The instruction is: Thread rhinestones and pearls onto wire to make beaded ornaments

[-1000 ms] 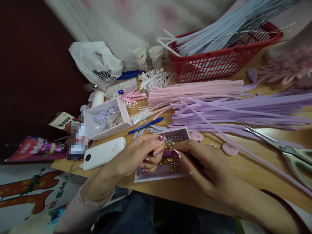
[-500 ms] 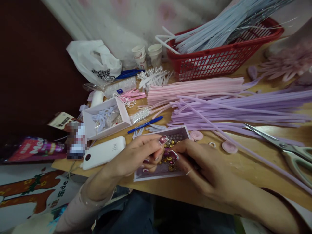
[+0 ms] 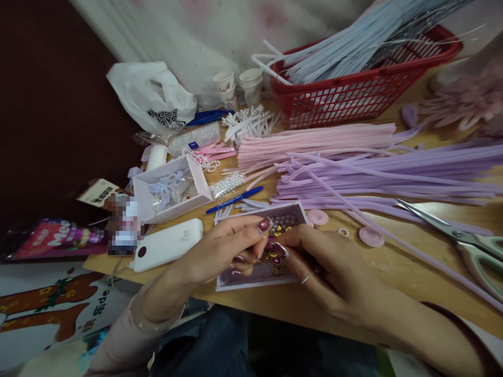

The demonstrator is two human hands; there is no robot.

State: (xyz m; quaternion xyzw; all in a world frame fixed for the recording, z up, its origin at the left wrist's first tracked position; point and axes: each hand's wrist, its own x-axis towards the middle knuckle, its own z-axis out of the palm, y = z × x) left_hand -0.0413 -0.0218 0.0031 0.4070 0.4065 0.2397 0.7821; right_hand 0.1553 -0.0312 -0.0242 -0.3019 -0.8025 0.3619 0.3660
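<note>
My left hand [image 3: 231, 243] is closed in a pinch above a shallow white box [image 3: 251, 283], thumb against the fingertips. Close beside it my right hand [image 3: 322, 259] is closed too, its thumb and index finger pressed together. Whatever the fingertips hold is too small and too hidden to make out. Inside the box lie grey pearl beads [image 3: 288, 220] and several gold-rimmed gems [image 3: 277, 264], partly covered by my hands. To the right of the box are a pink coiled disc [image 3: 317, 217], a second pink disc [image 3: 371, 236] and a small pearl ring [image 3: 343, 232].
Scissors [image 3: 451, 230] lie open at the right, near purple pipe cleaners [image 3: 373, 175] and pink ones [image 3: 318, 144]. Behind stands a red basket [image 3: 353, 99]. Leftward are a power bank [image 3: 168, 246], a blue pen [image 3: 234, 200], a white box [image 3: 173, 209] and paper cups [image 3: 251, 86].
Both hands stay almost where they were, pinched together over the box. The whole view has shifted very slightly.
</note>
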